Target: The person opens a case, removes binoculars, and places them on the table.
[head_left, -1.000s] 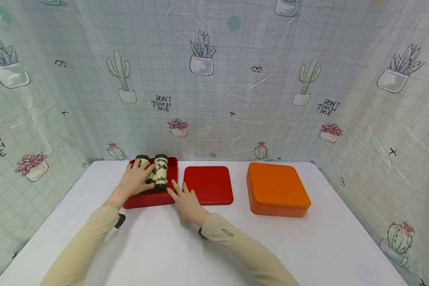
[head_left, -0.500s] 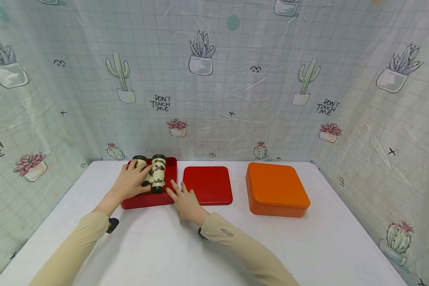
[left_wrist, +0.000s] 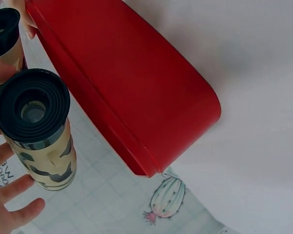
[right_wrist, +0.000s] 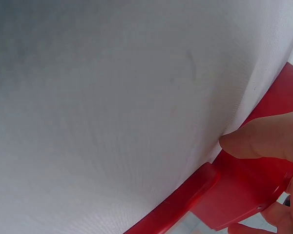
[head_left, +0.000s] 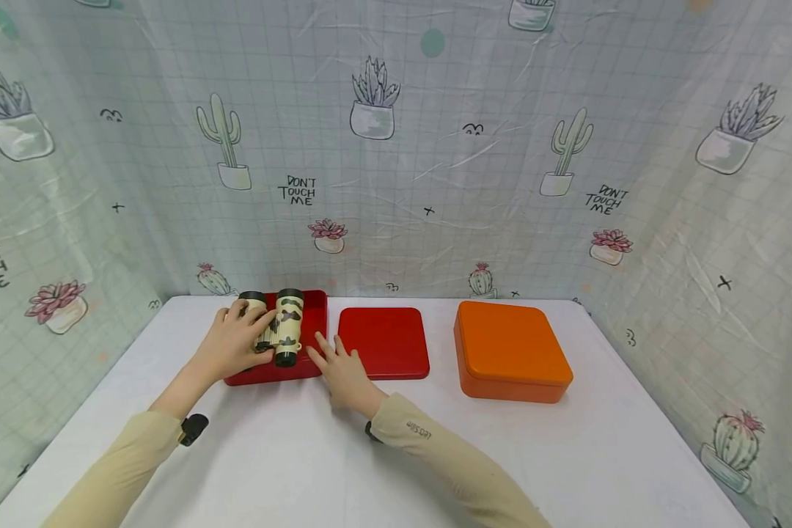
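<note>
My left hand [head_left: 231, 341] grips a pair of camouflage-pattern binoculars [head_left: 289, 323] from above, the fingers spread across the cream barrels. The binoculars overlap the open red box [head_left: 270, 374] in the head view, their near end reaching over its front wall. In the left wrist view, one barrel [left_wrist: 49, 156] with a black end ring shows beside the red wall [left_wrist: 127, 87]. At the box's front right corner, my right hand [head_left: 346, 378] rests with fingers spread and fairly straight. In the right wrist view its thumb [right_wrist: 259, 139] lies against the red outer wall.
A flat red lid [head_left: 383, 343] lies just right of the red box. Farther right stands a closed orange box [head_left: 515, 345]. A cloth printed with cacti [head_left: 396, 183] hangs behind and beside the white table [head_left: 317, 469].
My left hand has drawn back toward the front and slightly left, bringing the binoculars with it; their near end now comes over the box's front wall. My right hand has stayed put.
</note>
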`<state>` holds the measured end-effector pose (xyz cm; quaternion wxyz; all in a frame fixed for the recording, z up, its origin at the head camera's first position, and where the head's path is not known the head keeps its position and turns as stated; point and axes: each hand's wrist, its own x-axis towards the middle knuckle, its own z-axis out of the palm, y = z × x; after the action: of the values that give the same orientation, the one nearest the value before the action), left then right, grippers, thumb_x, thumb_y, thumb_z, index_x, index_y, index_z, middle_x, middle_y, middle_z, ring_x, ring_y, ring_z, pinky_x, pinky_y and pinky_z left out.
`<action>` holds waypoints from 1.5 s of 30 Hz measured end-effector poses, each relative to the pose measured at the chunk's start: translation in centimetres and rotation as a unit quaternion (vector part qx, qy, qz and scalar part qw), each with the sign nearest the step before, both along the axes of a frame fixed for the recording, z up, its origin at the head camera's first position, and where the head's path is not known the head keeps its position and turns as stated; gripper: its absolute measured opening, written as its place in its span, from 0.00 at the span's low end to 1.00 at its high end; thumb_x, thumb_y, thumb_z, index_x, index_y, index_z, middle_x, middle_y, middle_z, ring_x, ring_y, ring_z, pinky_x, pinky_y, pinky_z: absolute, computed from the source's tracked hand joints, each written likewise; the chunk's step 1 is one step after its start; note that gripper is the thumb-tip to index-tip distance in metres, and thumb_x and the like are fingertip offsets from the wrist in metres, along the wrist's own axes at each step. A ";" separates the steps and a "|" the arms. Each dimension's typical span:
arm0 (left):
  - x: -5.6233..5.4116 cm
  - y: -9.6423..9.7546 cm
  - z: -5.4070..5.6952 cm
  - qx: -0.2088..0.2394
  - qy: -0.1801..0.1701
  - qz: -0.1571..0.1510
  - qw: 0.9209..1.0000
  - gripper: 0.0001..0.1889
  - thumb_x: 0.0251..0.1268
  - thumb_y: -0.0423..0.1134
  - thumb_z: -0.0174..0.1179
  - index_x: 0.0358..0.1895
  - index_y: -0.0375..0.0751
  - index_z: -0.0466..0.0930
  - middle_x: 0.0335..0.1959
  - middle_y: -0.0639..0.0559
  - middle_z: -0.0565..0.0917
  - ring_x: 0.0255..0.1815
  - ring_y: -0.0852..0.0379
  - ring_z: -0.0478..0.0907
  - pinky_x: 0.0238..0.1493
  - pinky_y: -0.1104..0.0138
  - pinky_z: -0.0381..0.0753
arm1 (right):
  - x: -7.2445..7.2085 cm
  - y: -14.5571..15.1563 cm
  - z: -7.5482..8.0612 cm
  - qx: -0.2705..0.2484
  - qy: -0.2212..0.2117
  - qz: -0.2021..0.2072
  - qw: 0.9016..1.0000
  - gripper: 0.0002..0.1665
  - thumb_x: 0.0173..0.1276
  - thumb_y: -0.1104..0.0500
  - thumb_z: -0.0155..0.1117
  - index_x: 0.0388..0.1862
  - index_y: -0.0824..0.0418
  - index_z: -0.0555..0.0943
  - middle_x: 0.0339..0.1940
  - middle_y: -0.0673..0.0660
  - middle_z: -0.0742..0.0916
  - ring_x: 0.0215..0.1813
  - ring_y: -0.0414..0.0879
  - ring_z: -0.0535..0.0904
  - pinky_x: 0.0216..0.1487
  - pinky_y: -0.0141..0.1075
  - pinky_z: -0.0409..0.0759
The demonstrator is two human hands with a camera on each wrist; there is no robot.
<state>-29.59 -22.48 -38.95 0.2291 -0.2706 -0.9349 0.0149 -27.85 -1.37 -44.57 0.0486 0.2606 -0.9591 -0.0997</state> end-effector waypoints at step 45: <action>7.8 0.9 -1.3 0.004 0.087 -0.101 0.991 0.36 0.30 0.54 0.67 0.51 0.43 0.76 0.44 0.45 0.78 0.49 0.38 0.66 0.46 0.47 0.67 | 0.2 0.2 0.0 -0.009 0.015 0.003 1.000 0.50 0.45 0.47 0.67 0.68 0.48 0.58 0.73 0.50 0.51 0.69 0.53 0.60 0.55 0.43 0.75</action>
<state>-21.81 -21.61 -40.26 0.3110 -0.3606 -0.8793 0.0116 -27.69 -1.15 -44.56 0.0655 0.2614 -0.9583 -0.0946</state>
